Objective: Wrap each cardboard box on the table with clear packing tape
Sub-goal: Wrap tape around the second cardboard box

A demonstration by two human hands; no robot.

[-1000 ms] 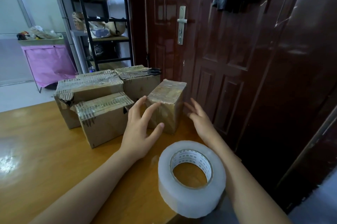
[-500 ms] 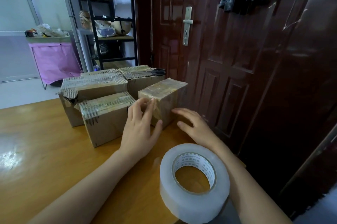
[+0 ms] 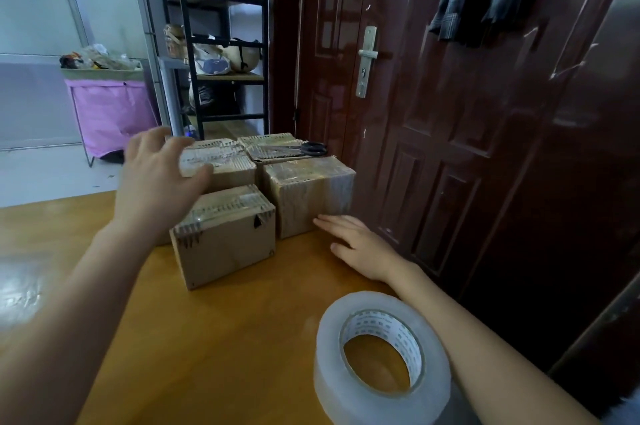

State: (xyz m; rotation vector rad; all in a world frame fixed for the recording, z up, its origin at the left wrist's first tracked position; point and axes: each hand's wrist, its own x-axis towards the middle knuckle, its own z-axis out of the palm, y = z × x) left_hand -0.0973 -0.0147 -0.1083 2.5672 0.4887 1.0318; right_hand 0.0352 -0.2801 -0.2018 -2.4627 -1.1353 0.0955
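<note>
Reaching over the boxes, the left hand (image 3: 156,179) spreads its fingers above the far-left box (image 3: 221,165), holding nothing. The right hand (image 3: 363,248) lies flat and empty on the desk (image 3: 225,338), just beside the right box (image 3: 311,196). The tape roll (image 3: 381,359) sits nearer the person than the boxes. These small cartons look light and stiff, their taped faces probably slick; gripping opposite side walls seems safest.

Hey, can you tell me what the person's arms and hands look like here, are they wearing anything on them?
Both forearms are bare as far as the frame shows, with no sleeves in view. The left hand and right hand wear no gloves, and no rings, watch or bracelet can be seen on the fingers or wrists.
</note>
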